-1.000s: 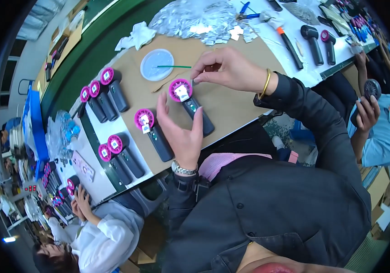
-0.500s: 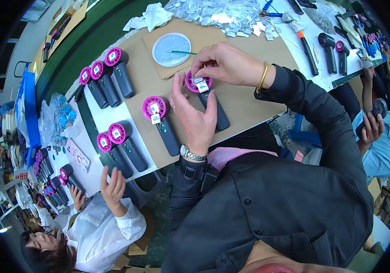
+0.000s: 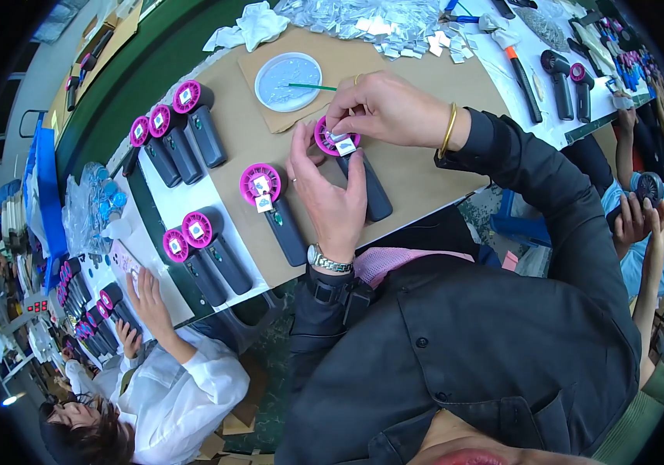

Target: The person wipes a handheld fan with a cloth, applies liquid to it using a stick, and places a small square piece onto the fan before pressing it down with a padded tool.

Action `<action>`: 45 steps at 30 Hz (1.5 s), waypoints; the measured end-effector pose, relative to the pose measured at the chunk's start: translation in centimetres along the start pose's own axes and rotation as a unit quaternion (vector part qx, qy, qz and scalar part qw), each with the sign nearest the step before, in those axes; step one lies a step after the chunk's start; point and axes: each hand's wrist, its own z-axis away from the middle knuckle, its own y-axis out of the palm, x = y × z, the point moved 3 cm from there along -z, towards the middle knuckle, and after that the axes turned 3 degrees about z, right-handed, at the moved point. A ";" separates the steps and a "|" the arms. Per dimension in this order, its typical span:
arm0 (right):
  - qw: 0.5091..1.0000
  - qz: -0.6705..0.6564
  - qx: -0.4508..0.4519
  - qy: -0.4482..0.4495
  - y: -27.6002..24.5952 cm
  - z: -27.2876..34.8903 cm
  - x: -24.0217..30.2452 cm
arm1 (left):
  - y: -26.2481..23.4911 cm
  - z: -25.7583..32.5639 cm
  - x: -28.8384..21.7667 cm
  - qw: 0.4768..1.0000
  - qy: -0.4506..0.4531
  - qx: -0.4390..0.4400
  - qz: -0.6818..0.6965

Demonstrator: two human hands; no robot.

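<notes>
We are working over a pink-and-black handheld fan [image 3: 370, 191] on the cardboard [image 3: 425, 178], its handle pointing to five o'clock. Our left hand [image 3: 328, 198] is straddling it — whether gripping, we cannot tell. Our right hand [image 3: 390, 114] is pinching, grip closed, at the pink head — contents too small to tell. A dish [image 3: 268, 76] is lying toward eleven.

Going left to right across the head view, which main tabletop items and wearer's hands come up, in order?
Near pair of pink-ringed fans, lone pink-ringed fan, left hand, right hand, orange-banded tool, all-dark fan.
</notes>
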 end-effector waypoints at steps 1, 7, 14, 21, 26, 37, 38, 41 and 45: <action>1.000 0.021 -0.006 -0.005 0.0 0.0 0.1 | 0.0 0.0 0.0 1.000 0.001 0.001 0.000; 0.997 0.067 -0.024 0.002 0.3 -0.4 0.2 | -0.1 0.0 0.0 1.000 -0.003 -0.004 0.007; 0.987 0.103 0.052 0.109 0.5 -1.9 0.2 | -0.2 -0.1 0.1 1.000 -0.005 0.001 0.016; 0.975 0.177 0.061 0.117 0.7 -2.2 0.9 | -0.2 0.0 -0.2 1.000 -0.002 0.000 0.021; 0.989 0.125 0.034 0.077 -0.2 -1.3 -0.4 | -0.1 0.2 -0.8 0.999 0.030 -0.014 -0.001; 0.901 0.308 -0.183 0.244 -13.7 6.9 -13.0 | -6.9 2.9 -3.5 0.988 0.082 -0.129 -0.012; 0.899 0.301 -0.173 0.267 -13.5 7.3 -13.6 | -7.9 3.3 -3.2 0.986 0.051 -0.158 0.003; 0.893 0.283 -0.157 0.313 -13.4 8.2 -14.2 | -11.7 3.9 -1.1 0.986 0.071 -0.146 -0.040; 0.887 0.299 -0.152 0.316 -11.9 7.9 -13.8 | -13.2 4.4 0.6 0.981 0.047 -0.184 -0.042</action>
